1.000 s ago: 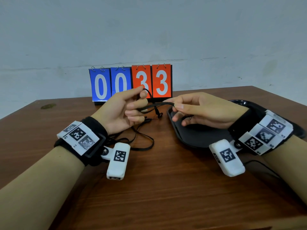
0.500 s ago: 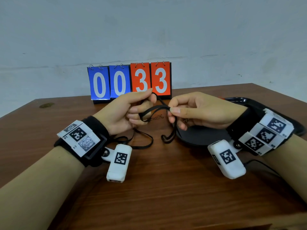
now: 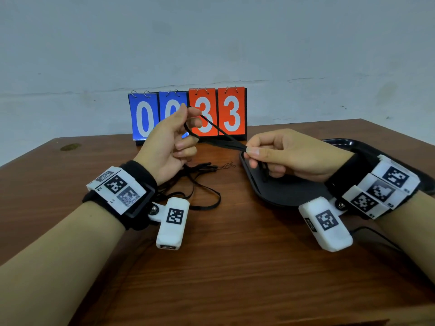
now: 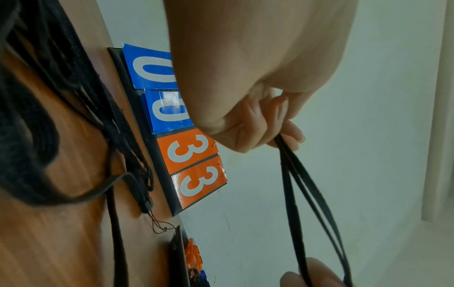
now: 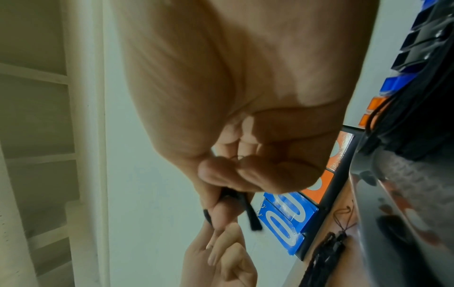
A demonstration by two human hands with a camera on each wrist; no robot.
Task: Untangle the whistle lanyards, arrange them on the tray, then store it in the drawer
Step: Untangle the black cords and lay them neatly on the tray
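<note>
A black lanyard [image 3: 221, 137] is stretched in the air between my two hands, above the wooden table. My left hand [image 3: 175, 137] is raised in front of the scoreboard and pinches one end of its loop between thumb and forefinger. My right hand [image 3: 277, 156] pinches the other end at the tray's left edge, and a short tail hangs below its fingers. The left wrist view shows the doubled lanyard strands [image 4: 302, 194] running from my left fingers. A tangle of further black lanyards [image 3: 197, 182] lies on the table under my left hand. The black tray [image 3: 282, 191] sits beneath my right hand.
A flip scoreboard [image 3: 188, 114] reading 0033 stands at the table's back edge against the wall. In the right wrist view, blue and orange whistles [image 5: 393, 87] lie on the tray. A thin cable [image 3: 376, 236] runs across the table near my right forearm.
My left hand has lifted up and back toward the scoreboard, pulling the lanyard taut between both hands. The slack loop that hung between them is gone.
</note>
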